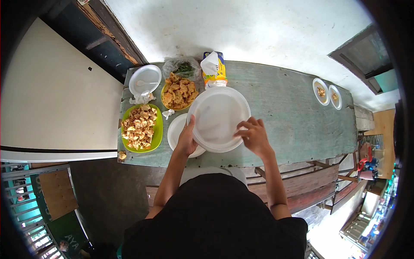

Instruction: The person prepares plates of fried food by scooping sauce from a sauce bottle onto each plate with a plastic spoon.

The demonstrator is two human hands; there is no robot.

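A round white foam plate [219, 118] is held up in front of me, over the near edge of the table. My left hand [186, 140] is closed on its left rim, thumb on top. Over the plate's right side is my right hand [254, 134], fingers bent and drawn together; whatever is between the fingertips, if anything, is too small to make out. Another white plate [174, 131] lies on the table, partly covered by the held one. To the left, a green plate [158, 134] bears a heap of folded fried dumplings [140, 127].
Behind are a yellow plate of fried fritters [179, 91], a plastic bag with green leaves [184, 68], and a tissue pack [214, 73]. A white bowl with a spoon [145, 80] stands back left. Two plates with food scraps [321, 92] sit far right. A wooden bench [297, 183] is alongside.
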